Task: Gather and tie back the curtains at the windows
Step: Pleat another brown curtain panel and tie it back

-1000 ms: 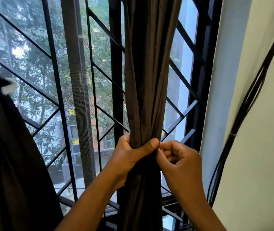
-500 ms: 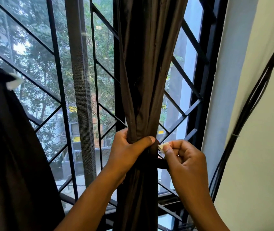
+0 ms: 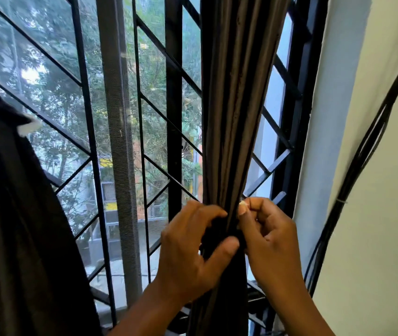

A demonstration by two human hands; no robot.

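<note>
Both hands are applied to the gathered curtain, which hangs as a narrow pleated column in front of the window grille, right of centre. The left hand is curled round the bundle at its narrowest point, thumb across the front and fingers tucked behind. The right hand is held against the bundle's right edge, pinching a small pale tab between thumb and forefinger; whether this belongs to a dark tie-back band cannot be told. The fabric is judged soft, light and limp, with a faint sheen suggesting the pleats may slide apart if released. Hold is best taken at the cinched waist, all folds enclosed, and tension kept until fastening is complete. A second dark curtain hangs at the left.
</note>
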